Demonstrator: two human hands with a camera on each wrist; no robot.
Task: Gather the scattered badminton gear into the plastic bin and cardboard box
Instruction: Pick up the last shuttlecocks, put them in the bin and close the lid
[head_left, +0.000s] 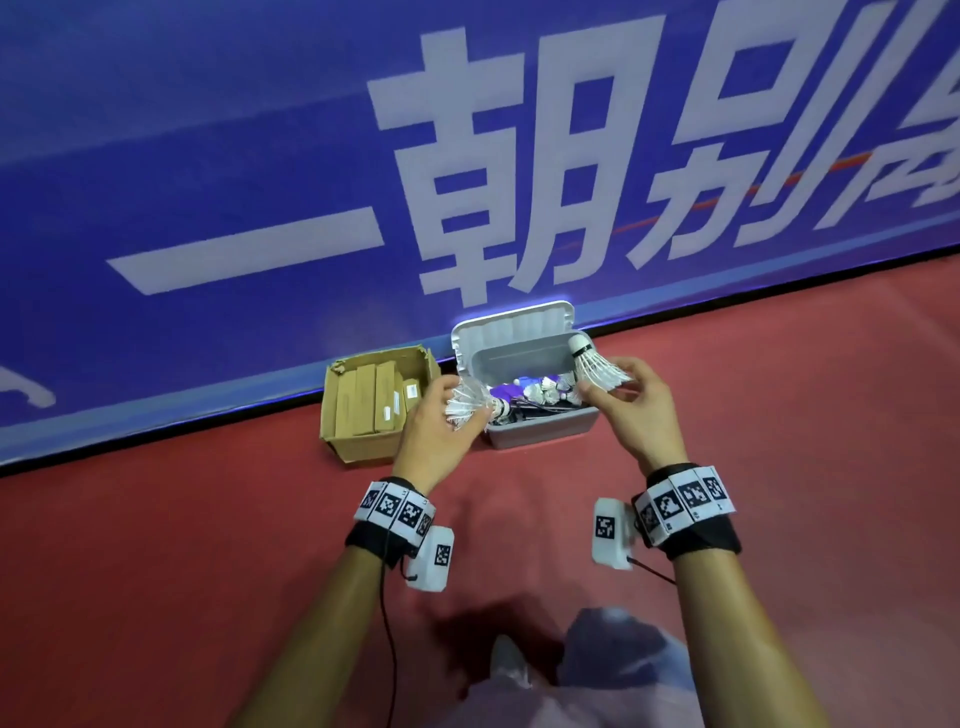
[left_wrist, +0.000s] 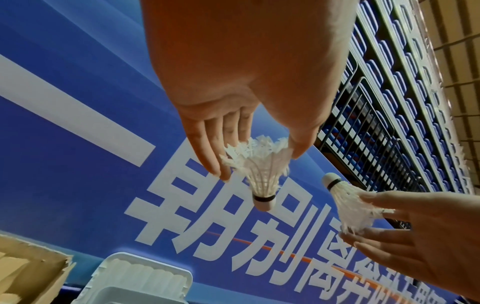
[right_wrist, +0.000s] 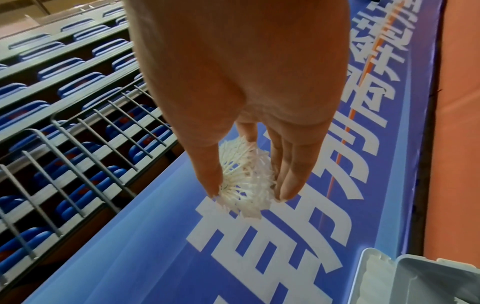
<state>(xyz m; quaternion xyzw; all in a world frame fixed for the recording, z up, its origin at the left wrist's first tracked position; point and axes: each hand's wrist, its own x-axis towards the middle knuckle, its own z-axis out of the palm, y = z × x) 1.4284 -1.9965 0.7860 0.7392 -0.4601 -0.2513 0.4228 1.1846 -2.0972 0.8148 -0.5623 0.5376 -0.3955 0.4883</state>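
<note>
A grey plastic bin (head_left: 540, 435) with its lid (head_left: 511, 330) propped open stands on the red floor and holds several white shuttlecocks (head_left: 550, 392). My left hand (head_left: 447, 415) pinches a white feather shuttlecock (head_left: 470, 408) by its feathers at the bin's left rim. In the left wrist view this shuttlecock (left_wrist: 259, 174) hangs cork down. My right hand (head_left: 623, 400) pinches a second shuttlecock (head_left: 595, 364) by its skirt above the bin's right end, cork tilted up; the right wrist view shows its skirt (right_wrist: 245, 179) between my fingers. A cardboard box (head_left: 374, 410) with tan shuttle tubes (head_left: 363, 400) sits left of the bin.
A blue banner wall (head_left: 311, 156) with large white characters rises right behind both containers. Red floor (head_left: 779, 415) stretches right and toward me. Metal railings and blue seats (left_wrist: 389, 102) show above the banner in the wrist views. My knees (head_left: 597, 675) are at the bottom.
</note>
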